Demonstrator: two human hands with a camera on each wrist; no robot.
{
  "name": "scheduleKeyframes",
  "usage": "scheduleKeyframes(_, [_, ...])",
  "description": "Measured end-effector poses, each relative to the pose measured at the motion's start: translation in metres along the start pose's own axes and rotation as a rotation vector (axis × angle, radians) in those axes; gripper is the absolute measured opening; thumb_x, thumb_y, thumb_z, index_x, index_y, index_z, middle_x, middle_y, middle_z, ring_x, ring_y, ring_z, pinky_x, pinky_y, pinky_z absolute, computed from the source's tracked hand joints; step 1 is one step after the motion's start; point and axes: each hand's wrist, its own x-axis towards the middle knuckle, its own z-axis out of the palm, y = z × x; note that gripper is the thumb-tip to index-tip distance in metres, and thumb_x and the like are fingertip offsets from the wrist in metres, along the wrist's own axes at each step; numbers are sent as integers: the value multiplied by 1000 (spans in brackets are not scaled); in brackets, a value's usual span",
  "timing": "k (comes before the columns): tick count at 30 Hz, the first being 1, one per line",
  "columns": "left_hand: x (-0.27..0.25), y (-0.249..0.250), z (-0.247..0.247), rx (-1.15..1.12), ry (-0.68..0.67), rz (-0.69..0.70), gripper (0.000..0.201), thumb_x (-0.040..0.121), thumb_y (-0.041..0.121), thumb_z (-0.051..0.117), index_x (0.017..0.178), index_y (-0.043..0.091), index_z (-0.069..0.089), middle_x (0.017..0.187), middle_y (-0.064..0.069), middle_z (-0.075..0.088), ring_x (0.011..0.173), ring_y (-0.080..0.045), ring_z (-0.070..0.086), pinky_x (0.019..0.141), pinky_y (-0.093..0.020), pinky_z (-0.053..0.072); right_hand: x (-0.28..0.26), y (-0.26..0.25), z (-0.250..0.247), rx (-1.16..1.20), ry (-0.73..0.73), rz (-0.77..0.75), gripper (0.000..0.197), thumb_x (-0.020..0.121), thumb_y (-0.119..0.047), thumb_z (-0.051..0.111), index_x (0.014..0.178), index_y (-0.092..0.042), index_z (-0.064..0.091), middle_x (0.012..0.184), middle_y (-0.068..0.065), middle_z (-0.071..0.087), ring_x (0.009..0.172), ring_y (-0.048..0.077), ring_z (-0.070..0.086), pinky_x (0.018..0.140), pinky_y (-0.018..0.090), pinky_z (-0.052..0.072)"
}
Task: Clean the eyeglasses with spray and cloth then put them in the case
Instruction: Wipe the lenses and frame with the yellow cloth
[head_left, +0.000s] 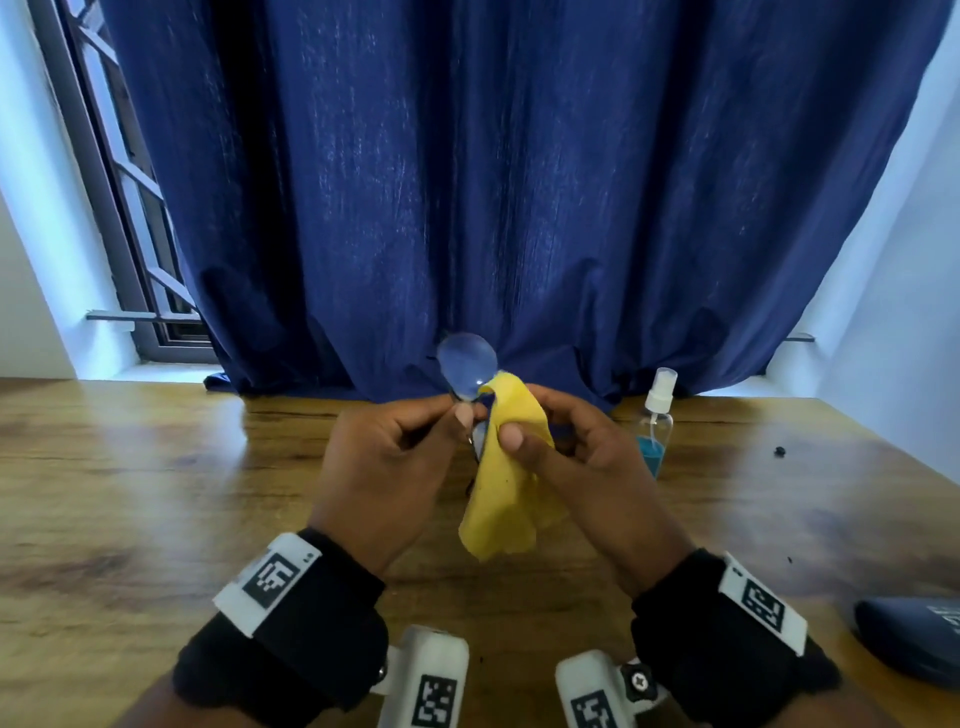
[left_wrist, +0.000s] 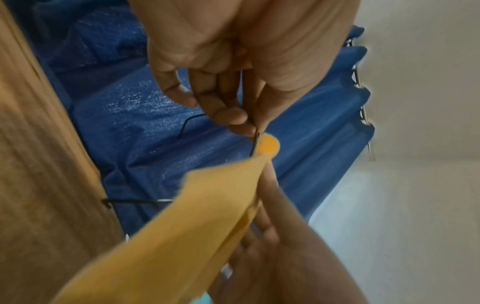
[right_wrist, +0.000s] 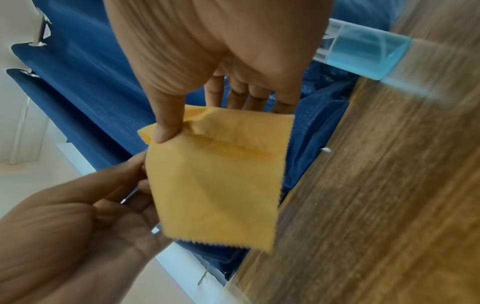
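Note:
Both hands are raised above the wooden table (head_left: 156, 493). My left hand (head_left: 405, 431) pinches the thin dark frame of the eyeglasses (head_left: 466, 370) near the bridge; one round lens sticks up above the fingers. My right hand (head_left: 545, 436) pinches the yellow cloth (head_left: 506, 483) over the other lens, thumb on the near side, so that lens is hidden. In the right wrist view the cloth (right_wrist: 215, 179) hangs from the thumb. In the left wrist view the eyeglasses frame (left_wrist: 255, 142) shows edge-on at my fingertips beside the cloth (left_wrist: 182, 236).
A clear spray bottle (head_left: 655, 426) with blue liquid stands just right of my right hand. A dark blue case (head_left: 914, 644) lies at the table's right front edge. A blue curtain (head_left: 493, 182) hangs behind the table, with a window at the left.

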Motion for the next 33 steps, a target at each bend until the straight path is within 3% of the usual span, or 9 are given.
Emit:
scheduleKeyframes(4, [-6,-1,8,28,-54,-14,18,97,22,66,106,27,80,94,15,81,89,-1,76,77,-21,60,-3,-2,6,33,-13,-19,47,78,-51,76,122,-35,69,116,-16,75,107,2,70,87,26,60])
scheduleKeyframes(7, [1,-4,-2,31,35,-15,15,95,23,67,101,29,80,96,20,80,95,5,73,85,-13,56,-4,-3,-1,12,-2,28,29,82,-46,76,108,-33,73,100,-21,75,91,-6,69,71,11,54])
scheduleKeyframes(13, [5,-6,-4,-20,80,5,12,89,23,73,98,23,81,93,15,81,89,1,74,77,-9,54,5,6,-19,-111,338,-73,24,83,-48,78,93,-25,78,90,-1,74,80,14,67,70,25,51])
scheduleKeyframes(16, [9,-8,-9,-74,107,17,10,84,22,77,93,18,81,93,10,82,90,-4,76,78,-13,56,11,11,-35,-99,328,6,23,95,-40,70,84,-21,75,69,-7,72,65,10,61,57,20,48])
scheduleKeyframes(18, [10,-7,-10,-66,113,48,10,80,24,79,88,18,80,92,8,82,89,-7,77,79,-17,58,12,14,-39,-95,256,82,13,98,-31,67,88,-28,75,75,-10,74,68,8,67,53,15,51])
scheduleKeyframes(22, [7,-8,-9,1,51,86,11,75,32,79,86,32,79,90,11,81,89,-8,76,80,-29,61,11,13,-28,150,36,336,19,101,-15,61,106,-14,79,91,5,79,81,19,75,63,30,59])
scheduleKeyframes(25, [7,-10,-6,55,1,117,11,73,31,79,83,34,80,88,14,80,88,-7,75,80,-24,60,9,7,-21,418,-24,434,24,100,-23,61,105,-2,72,103,21,77,91,29,73,81,46,60])
scheduleKeyframes(27, [7,-10,-5,70,-23,130,9,72,28,80,80,33,81,86,14,79,86,-7,75,78,-20,59,10,10,-22,459,-39,373,31,96,-29,66,107,-1,75,113,28,74,100,34,71,94,51,57])
scheduleKeyframes(33, [5,-11,-1,-46,-137,121,17,73,13,79,86,23,83,91,6,82,88,-11,78,80,-18,59,14,20,-28,347,-20,148,33,80,-33,74,102,-9,78,102,20,77,93,28,72,87,42,59])
